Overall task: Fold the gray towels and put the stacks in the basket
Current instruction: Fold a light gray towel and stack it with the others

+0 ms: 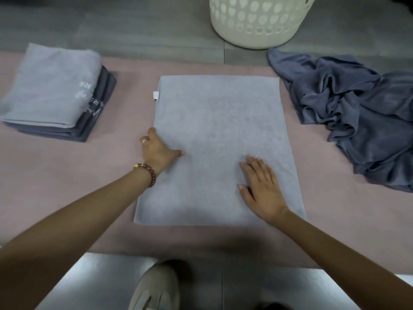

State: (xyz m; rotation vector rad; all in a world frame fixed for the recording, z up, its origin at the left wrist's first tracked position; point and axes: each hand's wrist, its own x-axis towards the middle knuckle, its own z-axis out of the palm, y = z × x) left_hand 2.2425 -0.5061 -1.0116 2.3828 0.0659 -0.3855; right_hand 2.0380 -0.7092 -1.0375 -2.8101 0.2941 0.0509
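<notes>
Pink mat (67,175) on gray tile floor (156,30); towel (219,121) flat, long axis 12-to-6; left hand (156,151) grips 9-o'clock edge; right hand (261,186) flat, fingers straight, on it.

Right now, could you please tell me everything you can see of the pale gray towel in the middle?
The towel is pale gray, soft terry by its look, lying flat and smooth as a rectangle on the pink mat, long side running away from the person. A small white tag sticks out on its left edge near the far corner. The right hand lies flat on it; the left hand touches its left edge, thumb on top.
</notes>
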